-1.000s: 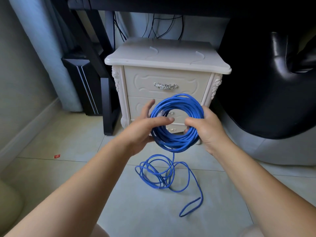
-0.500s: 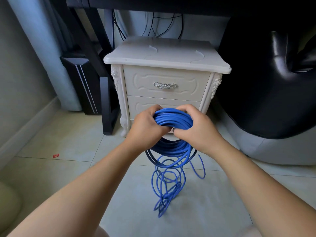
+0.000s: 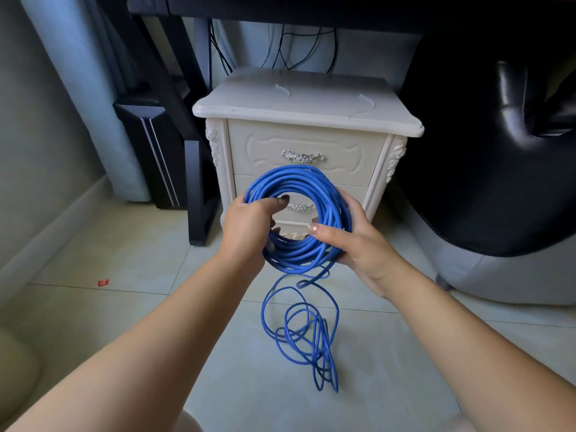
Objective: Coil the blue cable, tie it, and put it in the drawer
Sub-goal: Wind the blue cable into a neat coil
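Blue cable [image 3: 297, 179], wound into a thick ring, is held upright in front of a cream nightstand [image 3: 305, 104]. Your left grip [image 3: 246, 226] curls round the ring's left side, one fingertip reaching into its centre; your right grip [image 3: 346, 241] clasps the lower right, thumb pressed across the strands. An uncoiled tail drops from the ring's bottom to a loose tangle on the tiled floor [image 3: 124, 307]. Both drawers [image 3: 265, 148] behind the ring sit closed.

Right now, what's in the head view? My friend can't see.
The left hand and right hand hold a blue coil before a white nightstand, drawers shut. Loose cable trails to the floor.
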`<state>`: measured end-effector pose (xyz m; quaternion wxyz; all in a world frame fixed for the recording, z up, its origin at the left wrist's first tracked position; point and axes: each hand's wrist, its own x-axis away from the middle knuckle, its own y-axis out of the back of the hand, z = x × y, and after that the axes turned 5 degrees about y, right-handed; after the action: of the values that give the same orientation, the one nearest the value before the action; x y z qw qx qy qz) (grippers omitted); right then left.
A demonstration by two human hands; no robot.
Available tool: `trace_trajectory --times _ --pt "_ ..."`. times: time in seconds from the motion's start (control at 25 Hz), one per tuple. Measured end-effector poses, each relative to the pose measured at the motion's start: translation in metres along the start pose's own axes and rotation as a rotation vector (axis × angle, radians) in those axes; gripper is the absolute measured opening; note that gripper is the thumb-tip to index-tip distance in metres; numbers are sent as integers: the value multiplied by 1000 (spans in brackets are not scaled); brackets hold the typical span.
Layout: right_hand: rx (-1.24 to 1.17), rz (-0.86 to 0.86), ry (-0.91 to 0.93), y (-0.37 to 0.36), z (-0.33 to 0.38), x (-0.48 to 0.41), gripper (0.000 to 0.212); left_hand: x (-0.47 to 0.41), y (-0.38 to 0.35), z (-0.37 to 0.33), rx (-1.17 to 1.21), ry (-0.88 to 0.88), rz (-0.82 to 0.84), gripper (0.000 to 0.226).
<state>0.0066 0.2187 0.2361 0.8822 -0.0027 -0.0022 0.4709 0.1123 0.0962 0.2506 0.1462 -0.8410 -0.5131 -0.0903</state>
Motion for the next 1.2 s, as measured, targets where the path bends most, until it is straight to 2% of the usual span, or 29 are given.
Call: trace_trajectory --times 0.2,0.24,0.32,0.44,0.48,0.56,0.68,0.8,0.84,0.92,1.0,1.12,1.2 --pt "-208 -91 -25 -11 -4 -5 108 6 -2 6 136 113 -59 16" --pt "-202 -102 -30 -11 -5 -5 103 7 -2 8 147 124 -65 17" --pt "-111 -165 -50 -11 -7 -6 76 8 -1 10 129 130 -44 14" --pt "-35 -299 -61 -10 -6 -8 43 11 1 10 9 137 119 10" --pt "-36 -342 -44 -7 -3 -9 39 10 3 9 -78 149 188 15" --pt "18 -391 -6 0 4 -11 38 6 7 7 -260 126 296 41" --pt "196 -378 30 7 9 -9 37 1 13 3 -422 -120 371 78" --pt "381 -326 62 11 11 -8 28 1 16 -1 -756 -429 435 90" --pt "445 -314 78 13 13 -10 27 0 18 -3 -750 -439 496 90" --pt "588 -296 104 16 16 -11 26 -1 22 -7 -585 -317 591 92" --pt "690 -284 136 15 16 -12 26 -3 23 -11 -510 -261 608 93" --pt "735 -205 195 9 15 -11 28 1 17 -4 -752 -357 554 100" --pt "618 -147 187 7 17 -10 29 4 12 2 -792 -386 520 101"
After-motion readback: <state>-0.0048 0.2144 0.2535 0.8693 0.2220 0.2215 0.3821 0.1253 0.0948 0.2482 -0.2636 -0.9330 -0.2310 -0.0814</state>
